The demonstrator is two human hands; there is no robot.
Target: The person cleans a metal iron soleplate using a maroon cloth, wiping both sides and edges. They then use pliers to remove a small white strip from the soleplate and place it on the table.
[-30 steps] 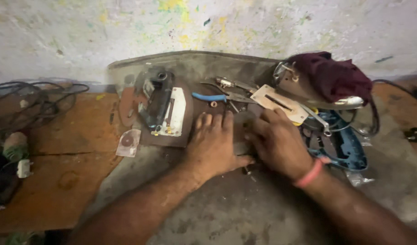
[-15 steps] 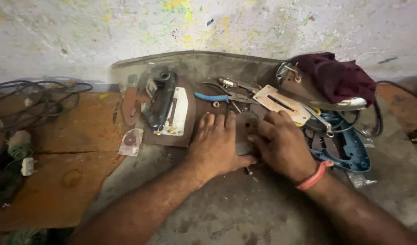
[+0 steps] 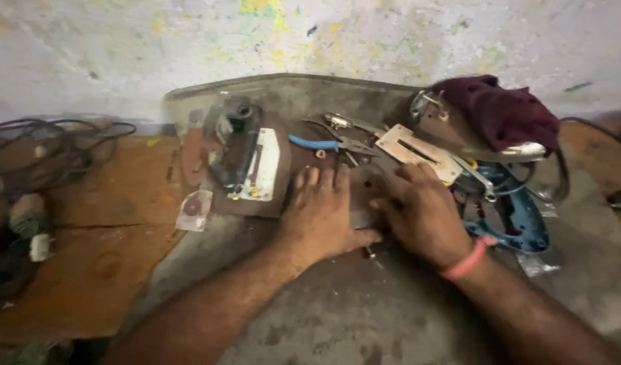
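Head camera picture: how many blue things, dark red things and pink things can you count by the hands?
Blue: 2, the pliers' blue handle and the blue tool casing beside the right hand.
Dark red: 1, the cloth.
Pink: 1, the wristband on the right wrist.
Total: 4.

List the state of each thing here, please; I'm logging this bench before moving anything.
Left hand: flat, palm down on a small grey part.
Right hand: pressed on the same part.
Blue-handled pliers: lying flat, untouched.
Slotted cream metal plate: lying loose.
Maroon cloth: bunched up.
Black cables: tangled.
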